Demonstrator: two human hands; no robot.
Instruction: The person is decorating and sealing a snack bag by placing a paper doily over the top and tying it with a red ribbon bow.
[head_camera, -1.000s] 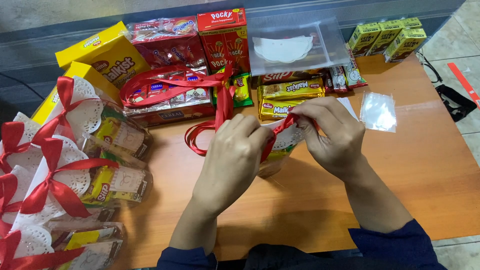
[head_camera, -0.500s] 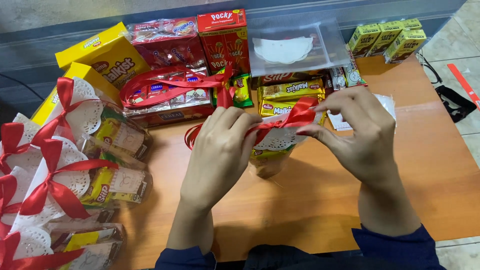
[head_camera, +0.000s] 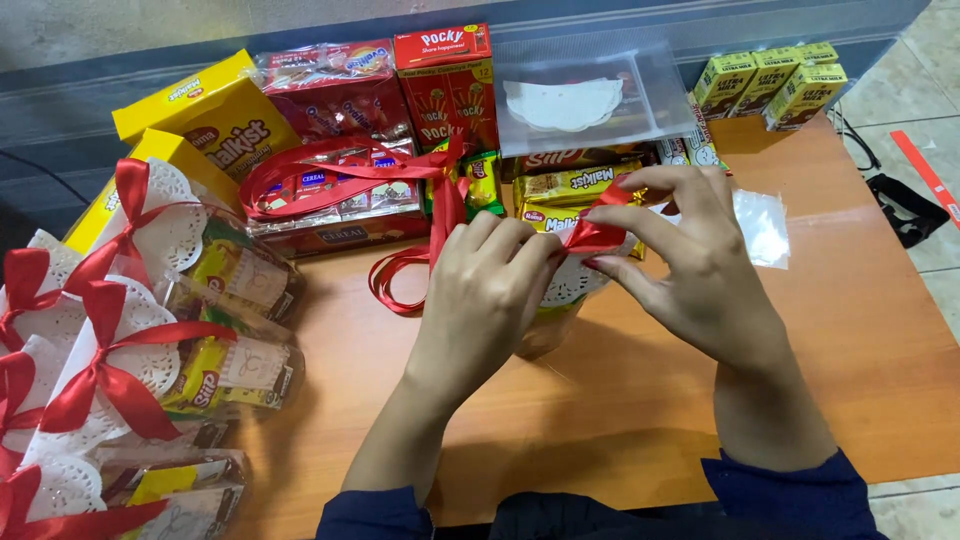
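Observation:
My left hand (head_camera: 487, 290) and my right hand (head_camera: 690, 260) meet over a clear snack bag (head_camera: 552, 318) topped with a white paper doily. Both hands pinch a red ribbon (head_camera: 592, 236) at the bag's neck, and my right fingers hold up a loop of it. The ribbon's long tail (head_camera: 405, 270) trails left across the wooden table (head_camera: 640, 400) to a loose coil lying on the snack packs. The bag's lower part is mostly hidden behind my left hand.
Several finished bags with red bows (head_camera: 150, 340) lie at the left. Yellow boxes (head_camera: 200, 120), red snack packs (head_camera: 345, 95), a red biscuit-stick box (head_camera: 445, 80), a clear tray of doilies (head_camera: 580, 100) and green drink cartons (head_camera: 780, 85) line the back. An empty clear bag (head_camera: 762, 225) lies right.
My right hand has lifted and moved right, drawing the ribbon up into a loop. My left hand has shifted slightly toward the bag's neck.

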